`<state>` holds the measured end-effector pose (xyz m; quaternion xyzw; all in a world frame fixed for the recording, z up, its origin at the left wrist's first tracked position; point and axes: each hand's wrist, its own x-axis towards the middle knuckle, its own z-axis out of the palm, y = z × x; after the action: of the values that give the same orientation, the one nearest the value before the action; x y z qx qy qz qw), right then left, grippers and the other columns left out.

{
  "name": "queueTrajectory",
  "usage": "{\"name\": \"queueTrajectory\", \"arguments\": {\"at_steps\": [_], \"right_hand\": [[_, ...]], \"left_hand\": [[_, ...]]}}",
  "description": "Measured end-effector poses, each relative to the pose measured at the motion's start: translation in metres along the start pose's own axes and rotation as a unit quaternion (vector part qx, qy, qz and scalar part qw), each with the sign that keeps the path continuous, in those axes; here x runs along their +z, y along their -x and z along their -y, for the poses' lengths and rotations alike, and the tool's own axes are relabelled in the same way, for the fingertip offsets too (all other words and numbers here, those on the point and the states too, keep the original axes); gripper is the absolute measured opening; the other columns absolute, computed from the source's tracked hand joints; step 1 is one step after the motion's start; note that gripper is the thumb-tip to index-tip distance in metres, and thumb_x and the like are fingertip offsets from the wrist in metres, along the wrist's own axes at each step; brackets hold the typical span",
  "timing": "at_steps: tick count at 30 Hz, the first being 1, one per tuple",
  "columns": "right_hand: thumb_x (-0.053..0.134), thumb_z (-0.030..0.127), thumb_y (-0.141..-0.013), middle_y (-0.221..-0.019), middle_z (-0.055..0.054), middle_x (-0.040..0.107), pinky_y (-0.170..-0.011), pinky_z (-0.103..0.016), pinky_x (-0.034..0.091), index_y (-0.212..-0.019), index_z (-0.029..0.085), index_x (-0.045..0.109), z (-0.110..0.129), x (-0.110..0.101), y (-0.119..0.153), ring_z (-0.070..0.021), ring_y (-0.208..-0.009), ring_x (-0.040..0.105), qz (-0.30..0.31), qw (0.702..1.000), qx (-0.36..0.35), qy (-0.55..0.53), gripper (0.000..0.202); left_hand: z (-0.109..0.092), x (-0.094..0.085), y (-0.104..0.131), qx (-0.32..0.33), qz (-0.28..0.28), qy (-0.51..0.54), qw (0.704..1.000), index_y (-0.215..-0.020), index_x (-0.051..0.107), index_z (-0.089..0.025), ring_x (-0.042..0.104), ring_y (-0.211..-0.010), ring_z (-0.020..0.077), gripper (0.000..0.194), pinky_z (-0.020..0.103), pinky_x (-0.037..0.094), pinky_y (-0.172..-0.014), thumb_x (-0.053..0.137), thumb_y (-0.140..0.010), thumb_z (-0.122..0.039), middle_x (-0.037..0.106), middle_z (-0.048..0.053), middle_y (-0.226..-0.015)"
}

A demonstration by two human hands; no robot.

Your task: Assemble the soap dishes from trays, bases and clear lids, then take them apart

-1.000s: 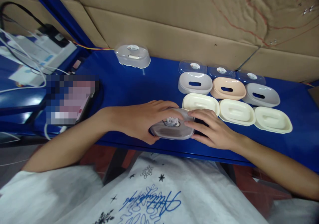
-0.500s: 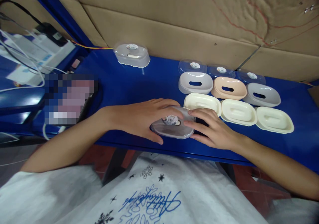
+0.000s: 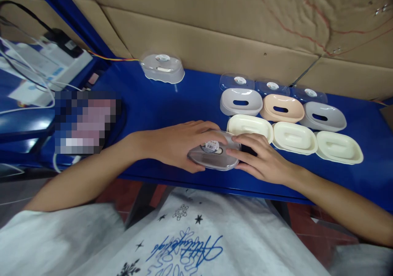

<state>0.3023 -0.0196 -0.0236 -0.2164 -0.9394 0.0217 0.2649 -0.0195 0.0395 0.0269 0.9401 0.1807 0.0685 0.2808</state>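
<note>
Between my two hands, near the front edge of the blue table, is a grey soap dish (image 3: 211, 160) under a clear lid with a barcode sticker. My left hand (image 3: 181, 145) wraps round its left end, fingers over the far side and thumb at the near side. My right hand (image 3: 260, 157) grips the right end, with fingertips on the lid and thumb on the near right side. Just behind lie cream inner trays (image 3: 294, 138). Farther back are a light grey dish base (image 3: 241, 101), a peach dish base (image 3: 282, 108) and a darker grey dish base (image 3: 324, 116), each with a slot.
Clear lids (image 3: 272, 88) with round stickers lie along the cardboard wall (image 3: 196, 34). A lidded grey soap dish (image 3: 162, 69) stands at the back left. At far left are a power strip (image 3: 73, 69) with cables and a blurred-out phone-like object (image 3: 92, 122).
My left thumb has moved in against the near side of the soap dish. My right hand and the other pieces look the same.
</note>
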Motion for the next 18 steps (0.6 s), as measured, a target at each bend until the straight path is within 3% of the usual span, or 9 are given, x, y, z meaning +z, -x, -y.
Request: {"name": "queueTrajectory", "arguments": {"at_steps": [5, 9, 12, 15, 18], "right_hand": [[0.069, 0.026, -0.107, -0.154, -0.018, 0.063, -0.118, -0.057, 0.053, -0.16, 0.023, 0.057, 0.002, 0.0, 0.0, -0.0346, -0.144, 0.06, 0.028, 0.999, 0.017, 0.002, 0.055], [0.065, 0.028, -0.109, -0.161, -0.023, 0.058, -0.116, -0.062, 0.054, -0.167, 0.02, 0.05, 0.003, 0.001, 0.0, -0.039, -0.149, 0.058, 0.057, 0.998, 0.038, 0.015, 0.061], [0.064, 0.03, -0.11, -0.162, -0.023, 0.058, -0.116, -0.063, 0.054, -0.167, 0.02, 0.049, 0.003, 0.001, 0.0, -0.0401, -0.15, 0.057, 0.066, 0.996, 0.051, 0.018, 0.06], [0.063, 0.03, -0.11, -0.161, -0.024, 0.059, -0.116, -0.062, 0.054, -0.162, 0.018, 0.054, 0.003, 0.001, 0.0, -0.0393, -0.15, 0.058, 0.072, 0.996, 0.048, 0.022, 0.054], [0.063, 0.03, -0.11, -0.159, -0.025, 0.06, -0.116, -0.061, 0.054, -0.158, 0.016, 0.057, 0.003, 0.0, -0.001, -0.0391, -0.148, 0.059, 0.071, 0.996, 0.044, 0.03, 0.05]], "left_hand": [[-0.002, -0.009, 0.003, -0.029, 0.019, 0.005, 0.999, -0.159, 0.048, -0.034, 0.055, -0.153, 0.037, 0.084, 0.052, 0.044, -0.128, 0.085, -0.084, -0.031, 0.055, 0.01, -0.165], [0.008, -0.025, 0.016, -0.109, 0.017, -0.015, 0.994, -0.161, 0.045, -0.034, 0.058, -0.147, 0.0364, 0.087, 0.049, 0.047, -0.123, 0.082, -0.082, -0.031, 0.059, 0.007, -0.161], [0.028, -0.034, 0.026, -0.155, -0.019, -0.071, 0.985, -0.163, 0.043, -0.031, 0.053, -0.15, 0.0385, 0.085, 0.055, 0.042, -0.127, 0.078, -0.085, -0.036, 0.055, 0.008, -0.163], [0.052, -0.034, 0.027, -0.157, -0.091, -0.171, 0.968, -0.165, 0.042, -0.028, 0.036, -0.16, 0.0422, 0.074, 0.066, 0.025, -0.134, 0.067, -0.097, -0.044, 0.039, 0.01, -0.174], [0.069, -0.028, 0.017, -0.18, -0.176, -0.246, 0.936, -0.161, 0.049, -0.027, 0.037, -0.157, 0.0433, 0.061, 0.071, 0.027, -0.13, 0.058, -0.105, -0.049, 0.039, 0.01, -0.173]]}}
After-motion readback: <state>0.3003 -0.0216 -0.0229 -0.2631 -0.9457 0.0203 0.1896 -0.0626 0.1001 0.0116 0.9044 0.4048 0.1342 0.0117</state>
